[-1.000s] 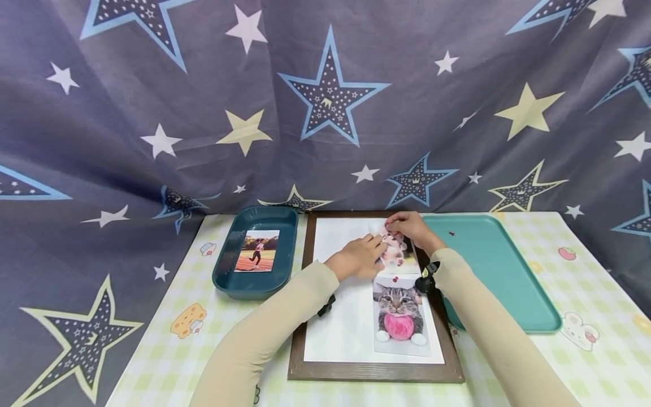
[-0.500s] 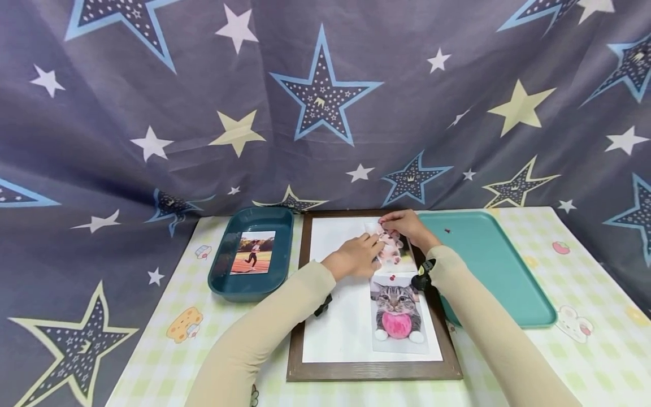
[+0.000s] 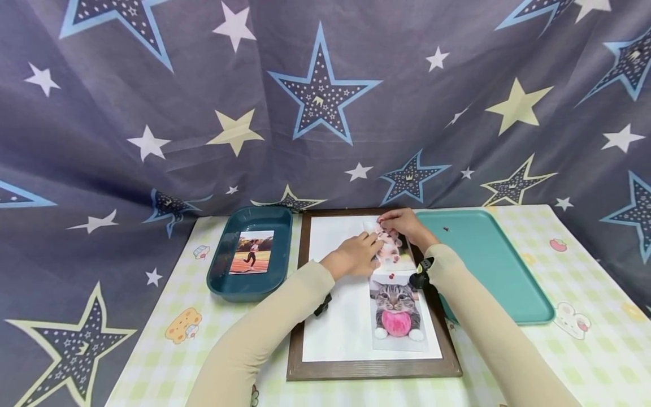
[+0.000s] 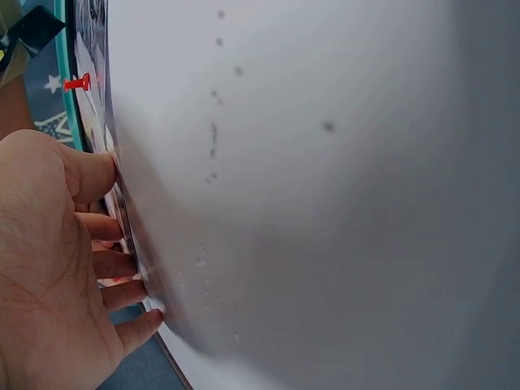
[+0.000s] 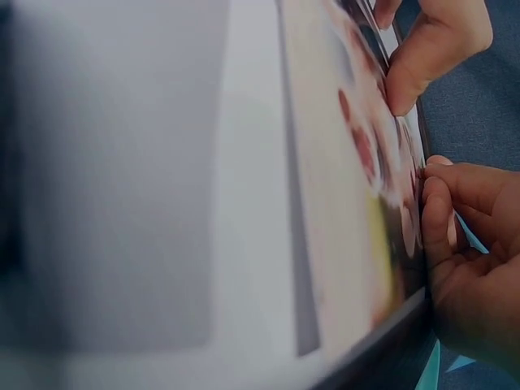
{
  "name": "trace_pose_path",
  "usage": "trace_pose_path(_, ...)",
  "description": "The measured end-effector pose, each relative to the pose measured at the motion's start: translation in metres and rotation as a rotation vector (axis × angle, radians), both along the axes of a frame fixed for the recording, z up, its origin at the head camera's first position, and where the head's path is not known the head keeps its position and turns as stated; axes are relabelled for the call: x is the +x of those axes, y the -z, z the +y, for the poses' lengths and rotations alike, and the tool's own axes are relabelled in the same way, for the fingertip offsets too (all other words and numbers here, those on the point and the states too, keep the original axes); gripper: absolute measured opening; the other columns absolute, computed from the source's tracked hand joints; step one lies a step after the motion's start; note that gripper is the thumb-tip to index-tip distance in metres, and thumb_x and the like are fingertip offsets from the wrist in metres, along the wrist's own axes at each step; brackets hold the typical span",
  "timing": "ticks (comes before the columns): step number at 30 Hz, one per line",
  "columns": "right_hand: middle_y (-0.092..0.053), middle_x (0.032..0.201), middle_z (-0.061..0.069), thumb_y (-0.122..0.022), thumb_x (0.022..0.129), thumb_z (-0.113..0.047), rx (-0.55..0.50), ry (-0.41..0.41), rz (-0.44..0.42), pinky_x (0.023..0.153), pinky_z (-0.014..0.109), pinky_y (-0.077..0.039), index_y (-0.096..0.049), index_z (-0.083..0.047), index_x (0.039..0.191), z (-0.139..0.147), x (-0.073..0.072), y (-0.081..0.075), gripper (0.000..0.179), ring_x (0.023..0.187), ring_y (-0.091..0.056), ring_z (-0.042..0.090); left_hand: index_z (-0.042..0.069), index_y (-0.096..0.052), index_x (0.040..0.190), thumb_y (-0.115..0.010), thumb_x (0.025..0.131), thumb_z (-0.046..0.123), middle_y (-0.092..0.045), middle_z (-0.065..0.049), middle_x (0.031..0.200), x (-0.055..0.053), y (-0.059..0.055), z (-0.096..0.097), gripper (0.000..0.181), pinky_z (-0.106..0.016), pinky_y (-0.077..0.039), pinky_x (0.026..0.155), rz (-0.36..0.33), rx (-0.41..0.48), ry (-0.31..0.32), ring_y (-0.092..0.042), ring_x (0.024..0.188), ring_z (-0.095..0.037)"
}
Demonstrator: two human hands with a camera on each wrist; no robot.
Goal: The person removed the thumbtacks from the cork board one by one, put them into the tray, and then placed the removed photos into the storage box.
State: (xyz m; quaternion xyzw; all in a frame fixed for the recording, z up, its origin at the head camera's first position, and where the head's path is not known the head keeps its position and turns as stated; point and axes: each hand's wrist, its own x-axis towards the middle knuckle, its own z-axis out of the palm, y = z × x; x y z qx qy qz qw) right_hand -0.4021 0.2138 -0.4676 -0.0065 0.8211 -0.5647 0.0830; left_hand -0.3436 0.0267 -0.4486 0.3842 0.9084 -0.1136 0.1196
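My left hand (image 3: 355,254) lies with fingers extended on the left side of a photo of a pinkish animal (image 3: 390,252), on a white board in a brown frame (image 3: 373,370). At that photo's top edge, my right hand (image 3: 404,224) pinches a small red push pin (image 3: 382,228) between thumb and finger. Its tip is hidden. Below hangs a photo of a cat with a pink ball (image 3: 396,319). Another red push pin (image 4: 78,83) stands at that cat photo's top, seen in the left wrist view. Fingers of the right hand (image 5: 475,244) touch the photo edge in the right wrist view.
On the left, a dark teal tray (image 3: 216,285) holds a photo of a runner (image 3: 252,252). A green tray (image 3: 498,271) lies right of the board, with a red pin (image 3: 446,229) near its far edge. Behind the table hangs a star-patterned curtain (image 3: 193,73).
The head view has shifted slightly, moving the whole scene a little left in the picture. Both hands keep their places on the upper photo.
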Motion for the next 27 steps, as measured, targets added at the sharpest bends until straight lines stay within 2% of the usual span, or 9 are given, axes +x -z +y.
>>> trace_pose_path(6,-0.068,0.075,-0.004,-0.067,0.096,-0.004,-0.009,-0.001,-0.001,0.058,0.02,-0.049,-0.068,0.012,0.121,0.0001,0.0002,-0.0022,0.03,0.062,-0.057,0.008,0.015,-0.02,0.164,-0.034,0.109,0.044,-0.015,-0.009,0.171,-0.0009,0.0,0.001,0.063,-0.035,-0.026,0.127,0.004,-0.003,0.0,-0.019,0.156,-0.023)
trace_pose_path(20,-0.07,0.078,-0.003,-0.067,0.096,-0.004,0.011,-0.003,-0.014,0.059,0.021,-0.05,-0.069,0.009,0.12,-0.0019,-0.0022,0.001,0.028,0.064,-0.057,0.01,0.016,-0.021,0.164,-0.034,0.109,0.043,-0.018,-0.008,0.17,0.001,0.0016,-0.0001,0.062,-0.035,-0.027,0.126,0.017,-0.014,-0.003,-0.022,0.155,-0.023)
trace_pose_path(27,-0.068,0.079,0.0,-0.065,0.097,-0.005,0.012,-0.023,-0.013,0.06,0.021,-0.051,-0.068,0.01,0.122,-0.0022,0.0017,-0.0034,0.029,0.066,-0.058,0.011,0.017,-0.02,0.164,-0.033,0.11,0.043,-0.016,-0.007,0.171,0.003,-0.001,-0.0009,0.062,-0.034,-0.025,0.127,0.001,-0.009,-0.016,-0.019,0.157,-0.022)
